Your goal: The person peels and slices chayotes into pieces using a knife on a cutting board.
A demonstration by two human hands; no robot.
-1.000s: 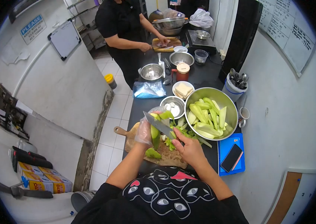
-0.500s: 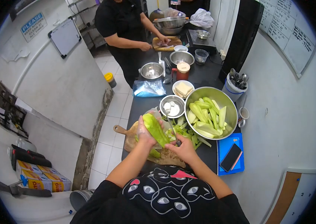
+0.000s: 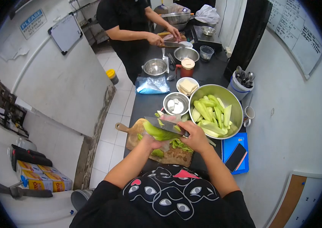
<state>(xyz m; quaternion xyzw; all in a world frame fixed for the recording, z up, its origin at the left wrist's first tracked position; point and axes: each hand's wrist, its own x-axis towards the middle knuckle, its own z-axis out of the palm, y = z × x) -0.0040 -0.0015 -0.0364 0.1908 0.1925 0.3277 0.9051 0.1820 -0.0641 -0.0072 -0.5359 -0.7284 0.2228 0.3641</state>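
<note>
My left hand, which seems to wear a thin clear glove, grips a long pale-green gourd-like vegetable over the wooden cutting board. My right hand is closed around the handle of a broad kitchen knife. Its blade lies along the upper side of the vegetable, with bits of green peel on it. Green peelings and another green piece are on the board below. To the right, a large metal bowl holds several peeled pale-green wedges.
A small metal bowl with white pieces, a plate of pale yellow slices and a blue plastic packet stand beyond the board. A phone lies on a blue folder at right. Across the counter, a co-worker's hands use a knife.
The knife has come up from the vegetable's lower end to lie along its upper side. My left hand has tilted the vegetable flatter. The co-worker now holds a knife.
</note>
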